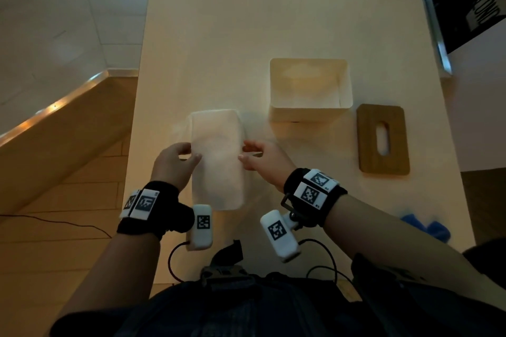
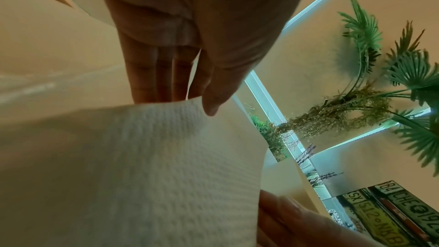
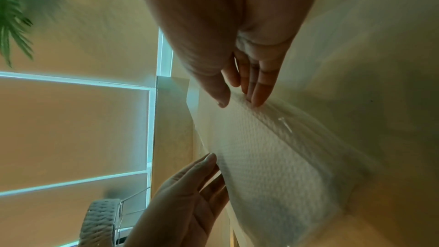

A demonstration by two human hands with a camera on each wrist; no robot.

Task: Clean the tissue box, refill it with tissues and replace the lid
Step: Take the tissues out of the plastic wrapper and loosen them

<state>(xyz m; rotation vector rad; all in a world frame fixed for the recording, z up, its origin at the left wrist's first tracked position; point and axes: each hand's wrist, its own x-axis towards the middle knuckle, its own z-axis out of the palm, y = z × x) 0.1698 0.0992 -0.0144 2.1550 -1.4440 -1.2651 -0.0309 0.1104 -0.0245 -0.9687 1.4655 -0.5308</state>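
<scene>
From the head view, at table (image 1: 219, 35) centre: a white pack of tissues (image 1: 217, 161) held lengthwise between both hands, near the 6 o'clock edge. Left hand (image 1: 171, 164) at the pack's 9 o'clock side, thumb on top and fingers curled round the edge; right hand (image 1: 262, 159) at its 3 o'clock side, pinching likewise. At 1 o'clock of the pack, an open white box (image 1: 310, 112), upright, nothing visible inside. Just beside the box at 4 o'clock, a wooden lid (image 1: 383, 139) flat on the table, slot facing up. A blue cloth (image 1: 427, 227) at the table's 4 o'clock edge, blurred.

From the left wrist: thumb over the textured tissues (image 2: 142, 166), fingers (image 2: 156, 74) behind them; right hand's fingertips at 5 o'clock; green plant (image 2: 380, 82) at 3 o'clock.

From the right wrist: thumb and fingers (image 3: 259, 85) gripping one edge of the wrapped tissues (image 3: 273, 157); left hand (image 3: 190, 194) gripping the opposite edge at 7 o'clock.
</scene>
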